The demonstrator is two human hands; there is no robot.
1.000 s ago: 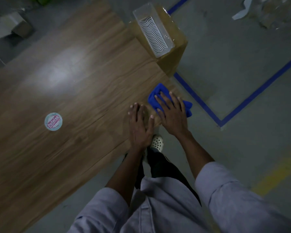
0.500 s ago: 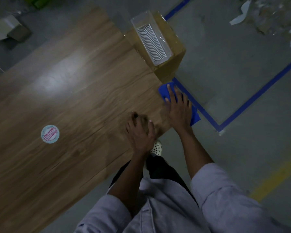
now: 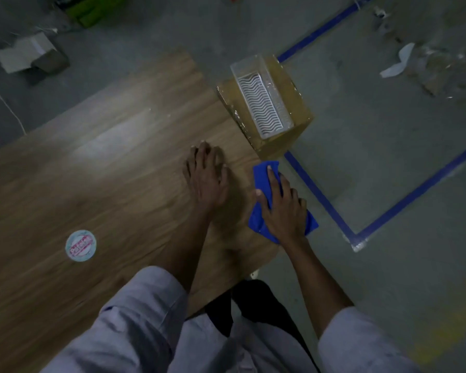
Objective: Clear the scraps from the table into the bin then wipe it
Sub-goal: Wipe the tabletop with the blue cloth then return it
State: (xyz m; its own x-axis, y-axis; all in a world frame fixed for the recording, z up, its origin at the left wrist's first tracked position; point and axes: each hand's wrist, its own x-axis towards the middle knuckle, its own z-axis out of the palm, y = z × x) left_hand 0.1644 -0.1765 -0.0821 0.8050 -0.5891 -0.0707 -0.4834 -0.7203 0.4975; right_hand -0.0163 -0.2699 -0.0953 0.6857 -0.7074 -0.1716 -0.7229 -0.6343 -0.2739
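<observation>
The wooden table (image 3: 105, 170) fills the left and middle of the head view. My left hand (image 3: 206, 181) rests flat on it, fingers spread and holding nothing. At the table's right edge my right hand (image 3: 283, 211) presses flat on a blue cloth (image 3: 264, 170), which partly hangs over that edge. A clear plastic bin (image 3: 261, 100) with a wavy white bottom sits on a cardboard box (image 3: 297, 103) just past the table's far right corner. I see no scraps on the tabletop.
A round sticker (image 3: 80, 245) is stuck on the table at the left. Blue tape lines (image 3: 414, 195) mark the grey floor on the right. Paper scraps (image 3: 396, 63) lie on the floor far right. An open carton (image 3: 30, 55) sits at the far left.
My left hand has uncurled and slid farther onto the table, now ahead of my right hand. My right hand stays pressed on the blue cloth at the table's right edge.
</observation>
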